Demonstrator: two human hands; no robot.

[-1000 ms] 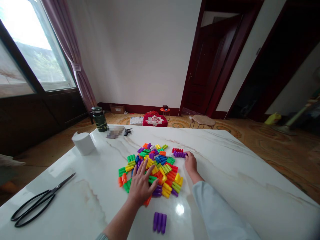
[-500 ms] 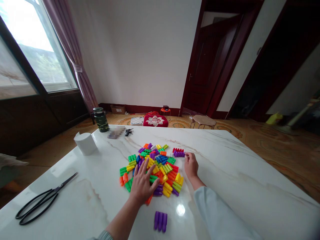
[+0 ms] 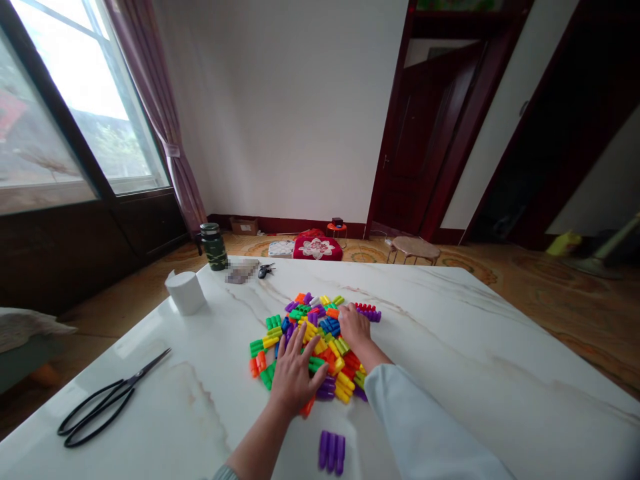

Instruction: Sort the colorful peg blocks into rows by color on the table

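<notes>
A heap of small ridged plastic blocks in many colours lies in the middle of a white marble table. My left hand rests flat on the near left side of the heap, fingers spread. My right hand sits over the far right part of the heap, knuckles up and fingers curled down among the blocks; what they hold is hidden. A red and purple pair of blocks lies just right of that hand. One purple block lies apart, near the table's front edge.
Black scissors lie at the table's left. A white roll, a dark green jar and small black pliers stand along the far left edge. Beyond are a red cushion, a low stool, a window and a dark door.
My right hand has left the red and purple blocks at the heap's far right and come left onto the heap. My left hand has stayed flat on the pile. The camera view shifted slightly.
</notes>
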